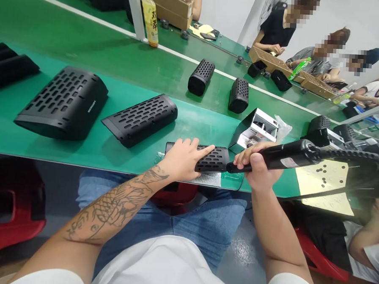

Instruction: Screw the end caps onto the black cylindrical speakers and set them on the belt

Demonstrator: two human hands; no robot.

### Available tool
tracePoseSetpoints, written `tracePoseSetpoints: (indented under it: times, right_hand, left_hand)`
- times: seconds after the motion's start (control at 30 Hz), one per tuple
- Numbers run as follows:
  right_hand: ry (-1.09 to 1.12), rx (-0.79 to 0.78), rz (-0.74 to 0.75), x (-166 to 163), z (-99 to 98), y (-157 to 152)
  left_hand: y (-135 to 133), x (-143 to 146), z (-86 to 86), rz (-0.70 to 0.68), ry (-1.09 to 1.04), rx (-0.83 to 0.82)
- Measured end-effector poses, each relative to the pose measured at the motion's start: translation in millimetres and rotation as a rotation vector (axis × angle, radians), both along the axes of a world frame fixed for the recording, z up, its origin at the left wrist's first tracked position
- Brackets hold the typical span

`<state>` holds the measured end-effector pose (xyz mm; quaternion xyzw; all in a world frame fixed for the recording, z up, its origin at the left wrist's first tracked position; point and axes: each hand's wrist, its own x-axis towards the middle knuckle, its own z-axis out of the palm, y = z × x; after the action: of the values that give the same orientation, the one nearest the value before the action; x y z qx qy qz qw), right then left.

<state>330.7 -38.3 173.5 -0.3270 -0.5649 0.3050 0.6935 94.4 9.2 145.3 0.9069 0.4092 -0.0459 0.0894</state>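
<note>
My left hand (184,158) lies on top of a small black perforated speaker housing (212,158) at the near edge of the green belt (123,75), fingers stretched along it and pressing it down. My right hand (256,162) is wrapped round a black electric screwdriver (284,156), whose tip points left at the right end of that housing. A coiled black cable (350,155) runs from the tool off to the right.
Two larger black grilles (64,103) (141,119) lie left on the belt, two small housings (201,77) (239,95) further back. A metal box (255,130), a yellow sheet with screws (325,183), a drink bottle (150,17) and seated co-workers across the line.
</note>
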Motion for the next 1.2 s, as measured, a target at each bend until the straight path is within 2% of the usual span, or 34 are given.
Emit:
tracePoseSetpoints:
  times: [0.2,0.43,0.83,1.1,1.2]
  right_hand:
    - [-0.041,-0.109,0.051,3,-4.4,4]
    - [-0.027,-0.089,0.188,6,-5.0,4]
    - [-0.029,-0.167,0.152,1,-10.7,5]
    - [-0.095,-0.154,0.200,3,-15.7,7]
    - [-0.097,-0.178,0.170,2,-17.0,7]
  left_hand:
    - [-2,0,-3.1,0.005,-0.027,-0.007]
    - [-1,1,-3.9,-0.010,-0.002,-0.006]
    - [-3,0,3.0,-0.006,0.024,-0.021]
    - [-1,0,-2.1,-0.009,0.001,-0.011]
    - [0,-1,-3.4,-0.003,-0.001,-0.003]
